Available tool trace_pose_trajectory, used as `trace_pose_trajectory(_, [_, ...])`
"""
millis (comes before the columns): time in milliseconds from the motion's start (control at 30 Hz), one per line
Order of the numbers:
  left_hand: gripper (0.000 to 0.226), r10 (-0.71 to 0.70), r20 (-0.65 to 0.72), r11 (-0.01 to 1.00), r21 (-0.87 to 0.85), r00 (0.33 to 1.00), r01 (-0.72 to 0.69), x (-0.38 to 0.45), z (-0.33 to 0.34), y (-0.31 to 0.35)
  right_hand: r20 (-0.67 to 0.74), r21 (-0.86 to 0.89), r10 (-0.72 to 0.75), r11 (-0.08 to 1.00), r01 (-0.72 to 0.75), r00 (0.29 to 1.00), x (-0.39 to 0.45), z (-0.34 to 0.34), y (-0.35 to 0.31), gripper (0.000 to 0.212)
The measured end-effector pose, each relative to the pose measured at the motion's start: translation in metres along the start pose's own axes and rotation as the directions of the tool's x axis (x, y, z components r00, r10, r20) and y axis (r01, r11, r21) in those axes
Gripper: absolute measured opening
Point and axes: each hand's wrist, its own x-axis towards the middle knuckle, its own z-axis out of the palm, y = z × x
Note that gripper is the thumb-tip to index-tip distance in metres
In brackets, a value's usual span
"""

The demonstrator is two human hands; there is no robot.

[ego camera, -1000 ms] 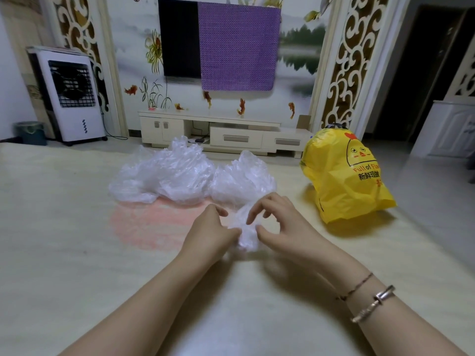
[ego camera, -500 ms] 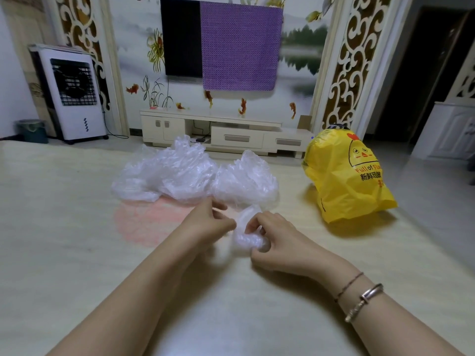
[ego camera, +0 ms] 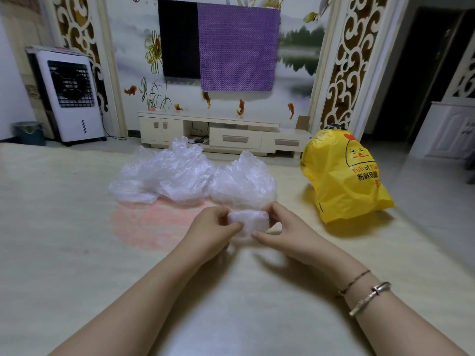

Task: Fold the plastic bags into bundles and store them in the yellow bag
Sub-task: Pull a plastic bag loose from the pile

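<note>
Right at the middle of the pale table [ego camera: 64, 253], both hands meet around one small folded plastic bundle [ego camera: 248, 223], and the tabletop around them lies open on the near side and to the left, running out to its far edge before the floor. Just beyond the hands sits the heap of loose clear plastic bags [ego camera: 190, 176], its nearest lobe almost touching the bundle. Off to the right, apart from the heap and near the table's right edge, the yellow bag [ego camera: 341, 181] stands puffed up with a cartoon chick printed on it. The left hand [ego camera: 212, 231] grips the bundle's left side, fingers curled over the top and thumb underneath. The right hand [ego camera: 282, 231] pinches the right side the same way, thumb stretched along the lower edge; its wrist wears a thin cord and a metal bracelet [ego camera: 370, 298]. The two forearms come in low over the table and converge toward the bundle. A faded pink patch [ego camera: 149, 222] marks the tabletop left of the hands. Across the room stand a low white TV cabinet [ego camera: 231, 134], a dark screen half covered by a purple cloth [ego camera: 236, 47], and a white air cooler [ego camera: 70, 96] by the left wall.
</note>
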Motion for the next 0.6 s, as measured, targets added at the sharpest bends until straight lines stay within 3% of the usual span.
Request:
trace_pose_trajectory(67, [0.010, -0.071, 0.016, 0.994, -0.086, 0.997, 0.072, -0.001, 0.000, 0.002, -0.045, -0.015, -0.001, 1.000, 0.000, 0.999, 0.003, 0.000, 0.001, 0.014])
trace_pose_trajectory(133, [0.008, -0.092, 0.017, 0.992, -0.083, 0.996, 0.093, -0.001, 0.001, 0.001, -0.058, 0.017, 0.033, 0.999, -0.032, 0.998, 0.006, 0.000, 0.001, 0.025])
trace_pose_trajectory(233, [0.004, -0.126, 0.025, 0.991, -0.042, 0.992, 0.127, 0.001, 0.000, 0.000, -0.064, 0.064, 0.141, 0.989, -0.137, 0.988, 0.011, 0.004, 0.008, 0.022])
trace_pose_trajectory(367, [0.020, -0.155, 0.004, 0.987, 0.038, 0.988, 0.155, 0.005, 0.003, -0.003, -0.155, -0.039, 0.208, 0.975, -0.217, 0.966, 0.014, 0.014, 0.014, 0.010])
trace_pose_trajectory(433, [0.023, -0.171, -0.016, 0.984, 0.055, 0.985, 0.172, 0.007, 0.004, -0.002, -0.184, -0.155, 0.242, 0.950, -0.272, 0.953, 0.016, 0.016, 0.014, 0.022])
trace_pose_trajectory(500, [0.025, -0.182, -0.027, 0.981, 0.071, 0.983, 0.183, 0.008, 0.005, -0.002, -0.182, -0.262, 0.240, 0.923, -0.282, 0.954, 0.017, 0.016, 0.015, 0.018])
trace_pose_trajectory(600, [0.033, -0.109, -0.064, 0.986, 0.123, 0.992, 0.117, 0.005, 0.005, -0.001, -0.145, -0.112, 0.218, 0.965, -0.235, 0.965, 0.015, 0.011, 0.012, 0.015])
